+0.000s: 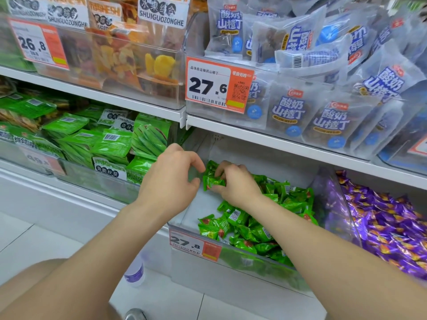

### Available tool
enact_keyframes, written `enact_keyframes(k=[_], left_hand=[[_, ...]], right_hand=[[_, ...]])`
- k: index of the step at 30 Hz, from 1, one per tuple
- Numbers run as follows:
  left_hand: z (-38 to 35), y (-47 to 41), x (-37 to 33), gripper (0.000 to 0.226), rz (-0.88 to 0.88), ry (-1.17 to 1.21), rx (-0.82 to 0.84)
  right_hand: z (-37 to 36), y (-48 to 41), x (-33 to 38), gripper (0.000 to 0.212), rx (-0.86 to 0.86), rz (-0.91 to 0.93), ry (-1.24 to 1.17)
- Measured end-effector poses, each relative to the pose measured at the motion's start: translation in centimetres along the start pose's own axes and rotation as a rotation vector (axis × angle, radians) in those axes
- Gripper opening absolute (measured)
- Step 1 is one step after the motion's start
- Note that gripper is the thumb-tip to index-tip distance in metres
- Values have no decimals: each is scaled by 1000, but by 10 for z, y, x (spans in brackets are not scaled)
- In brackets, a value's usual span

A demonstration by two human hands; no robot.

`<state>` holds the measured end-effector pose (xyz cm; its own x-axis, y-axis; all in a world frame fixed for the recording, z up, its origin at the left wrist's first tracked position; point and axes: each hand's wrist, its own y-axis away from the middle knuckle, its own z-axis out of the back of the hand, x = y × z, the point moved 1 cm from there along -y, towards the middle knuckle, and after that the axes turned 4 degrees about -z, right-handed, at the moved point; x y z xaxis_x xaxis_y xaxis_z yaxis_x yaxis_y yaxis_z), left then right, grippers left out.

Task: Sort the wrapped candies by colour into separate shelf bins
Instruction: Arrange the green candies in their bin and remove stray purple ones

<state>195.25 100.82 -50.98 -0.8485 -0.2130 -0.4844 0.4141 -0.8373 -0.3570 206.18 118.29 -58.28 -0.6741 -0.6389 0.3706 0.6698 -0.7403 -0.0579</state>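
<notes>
Mid-sort, the right hand (234, 184) pinches green candies (212, 180) at the back of the green bin (198, 204), the left hand (171, 181) loosely curled and empty beside them; next, likely, release them there, clear of the purple candies (381, 227)

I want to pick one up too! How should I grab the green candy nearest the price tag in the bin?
I'd pinch that green candy across its puffy middle, coming down from above on its left. The bin is open on top and its floor is bare there, while other candies crowd its right and the clear front wall blocks a straight reach.
</notes>
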Motion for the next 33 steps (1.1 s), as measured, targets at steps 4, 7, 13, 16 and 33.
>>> enact_keyframes(k=[4,7,13,16,33], left_hand=[[0,0,5,24,-8,21,30],[0,0,7,23,-19,18,28],[-2,-2,12,22,-51,11,33],[-1,-2,13,19,-83,9,38],[1,12,-6,22,-171,171,33]], right_hand=[[-3,-6,8,30,-36,25,211],[-3,-7,9,32,-95,63,289],[0,-3,15,37,-69,106,350],[20,9,23,15,4,195,121],[66,67,11,33,359,-65,-776]])
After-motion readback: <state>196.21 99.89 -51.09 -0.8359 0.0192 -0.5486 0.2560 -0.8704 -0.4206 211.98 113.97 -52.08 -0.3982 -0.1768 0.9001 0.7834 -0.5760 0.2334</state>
